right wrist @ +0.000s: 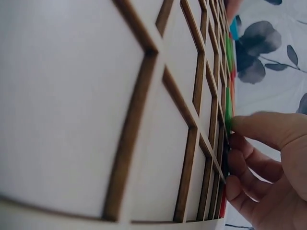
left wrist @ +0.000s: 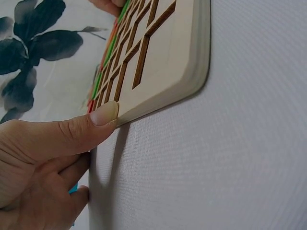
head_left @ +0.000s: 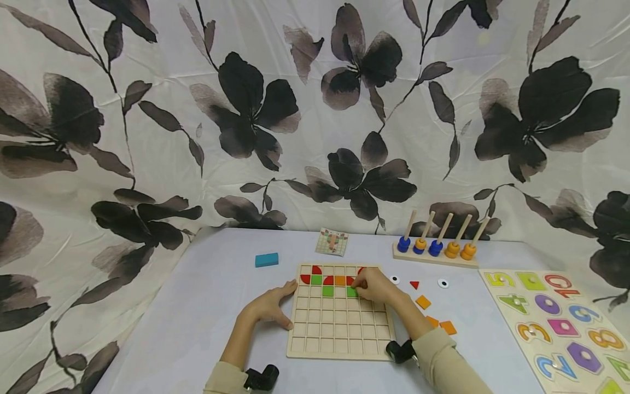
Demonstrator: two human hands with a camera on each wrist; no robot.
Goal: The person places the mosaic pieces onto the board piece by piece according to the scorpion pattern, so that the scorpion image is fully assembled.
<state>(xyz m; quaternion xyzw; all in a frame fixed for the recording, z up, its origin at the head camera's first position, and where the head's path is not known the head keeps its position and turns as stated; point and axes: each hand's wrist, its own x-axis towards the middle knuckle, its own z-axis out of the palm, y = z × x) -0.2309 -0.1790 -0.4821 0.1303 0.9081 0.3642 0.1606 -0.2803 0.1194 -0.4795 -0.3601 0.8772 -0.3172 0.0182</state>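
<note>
A wooden grid board (head_left: 339,353) lies on the white table, with red, green and orange tiles in its upper rows. My left hand (head_left: 268,305) rests at the board's left edge, thumb and fingers spread; in the left wrist view its thumb (left wrist: 91,129) touches the rim. Over the upper right cells, the fingers of my right hand (head_left: 376,285) are bent down to the board. In the right wrist view the thumb (right wrist: 261,127) meets the edge of a green square tile (right wrist: 228,108). Whether the fingertips pinch a piece, I cannot tell.
Right of the board lie orange squares (head_left: 448,328), a red triangle (head_left: 415,284) and white discs with dark centres (head_left: 443,283). A peg stand with blue and orange beads (head_left: 435,261), a pattern card (head_left: 332,242), a blue block (head_left: 267,260) and a number puzzle (head_left: 534,300) surround it.
</note>
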